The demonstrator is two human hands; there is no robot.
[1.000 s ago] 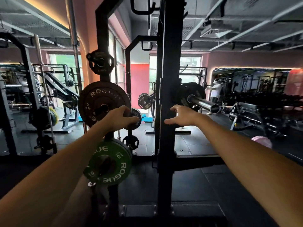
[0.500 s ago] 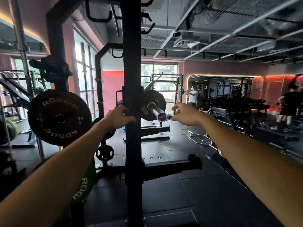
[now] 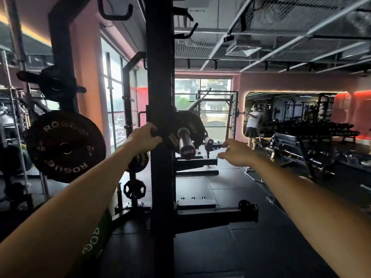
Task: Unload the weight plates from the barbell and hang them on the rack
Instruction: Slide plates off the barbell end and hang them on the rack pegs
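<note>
The barbell's chrome sleeve [image 3: 185,141] points toward me just right of the black rack upright [image 3: 160,77], with a black plate [image 3: 193,122] loaded behind it. My left hand [image 3: 143,137] grips the upright's left edge at sleeve height. My right hand [image 3: 235,152] hovers right of and slightly below the sleeve end, fingers loosely curled and holding nothing. Hung on the rack at left are a black 5 kg Rogue plate [image 3: 65,146], a small plate [image 3: 139,160] behind my left forearm, and a green plate [image 3: 96,237] mostly hidden by that arm.
More small plates hang high on the left post [image 3: 54,85] and low near the floor [image 3: 134,189]. A black safety arm [image 3: 216,214] juts right from the upright at knee height. A bench [image 3: 285,141], a dumbbell rack [image 3: 313,129] and a person in white [image 3: 253,121] are at the back right.
My view swung right and closer to the upright. My left hand left the small hung plate and took hold of the upright. My right hand moved to the right of the barbell end.
</note>
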